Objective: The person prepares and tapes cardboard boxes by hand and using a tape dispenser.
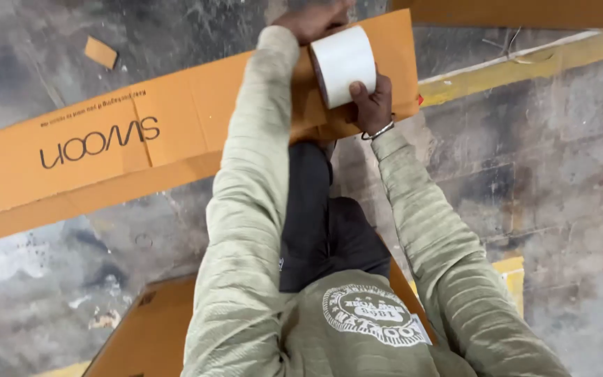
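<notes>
Fingers (361, 89) of right hand (371, 105) curled around lower edge of white tape roll (343, 64), gripping it. Left hand (313, 19) closed down on top of flattened cardboard box (106, 146), fingers partly out of view. Box lies long across stained concrete floor (560, 181). Roll sits against box's right end. Small cardboard scrap (100, 52) lies apart, upper left.

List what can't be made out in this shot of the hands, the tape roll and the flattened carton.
Head view only:
- Left hand: fingertips cut off by the top edge.
- Right hand: palm and most fingers hidden behind the white tape roll.
- Tape's free end: not visible, hidden by roll and hands.
- Flattened carton: middle hidden by the left sleeve; left end cut off by the frame.
</notes>
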